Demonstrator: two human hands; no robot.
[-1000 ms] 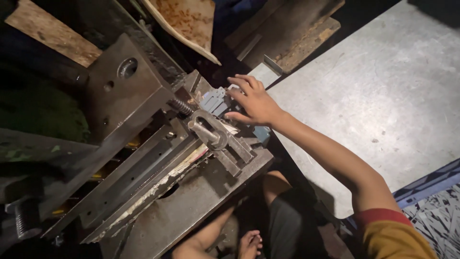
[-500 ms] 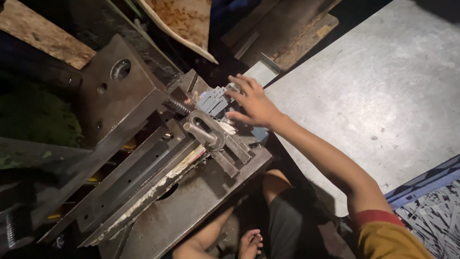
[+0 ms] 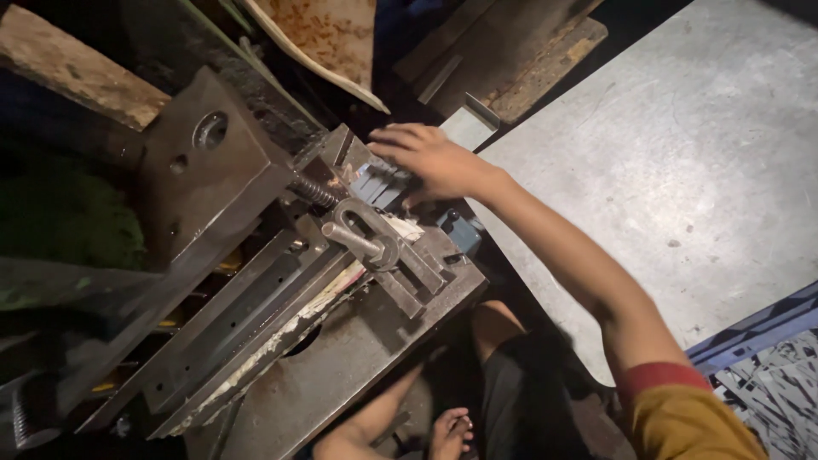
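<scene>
On top of the steel press (image 3: 256, 307), at its far end, the right hand (image 3: 430, 158) lies palm down with fingers spread over a small grey-blue metal piece (image 3: 375, 181); it touches the piece, but if the fingers close around it I cannot tell. Just in front of this piece on the press stands a clamp with a bolt (image 3: 366, 241). Beside the press on its left side rises a thick steel block with round holes (image 3: 200, 162). To the right of the press lies a grey metal sheet (image 3: 682, 170). Left hand is not visible.

Matt grey steel press (image 3: 256, 281); rusty sheet (image 3: 328, 34).
</scene>
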